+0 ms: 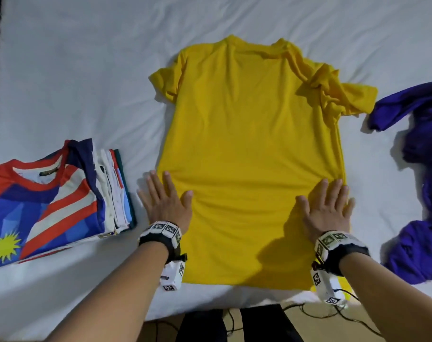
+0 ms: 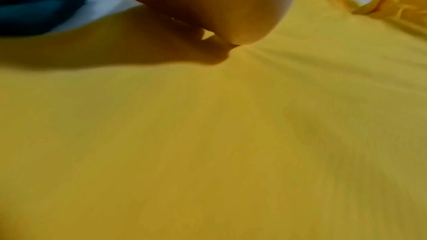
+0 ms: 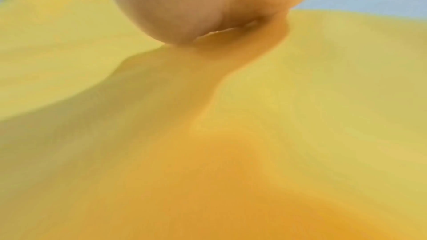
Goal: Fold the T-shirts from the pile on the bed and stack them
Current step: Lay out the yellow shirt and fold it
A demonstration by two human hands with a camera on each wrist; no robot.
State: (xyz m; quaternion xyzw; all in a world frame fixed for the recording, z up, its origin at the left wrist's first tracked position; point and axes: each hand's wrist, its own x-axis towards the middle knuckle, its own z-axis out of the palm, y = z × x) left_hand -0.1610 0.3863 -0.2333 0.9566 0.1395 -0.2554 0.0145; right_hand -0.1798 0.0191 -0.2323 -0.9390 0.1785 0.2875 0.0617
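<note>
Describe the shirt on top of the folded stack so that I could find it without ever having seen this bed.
Start from the white bed and the yellow T-shirt spread flat in its middle under both hands. Left of it, beside the left hand, sits the stack of folded shirts. The top shirt is patterned blue with red and white stripes, a red collar and a yellow sunburst; the neighbouring shirts are plain yellow and plain purple.

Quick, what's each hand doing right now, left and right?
Left hand: open, fingers spread, pressing flat on the yellow T-shirt at its left edge.
Right hand: open, pressing flat on the shirt's right edge.
</note>
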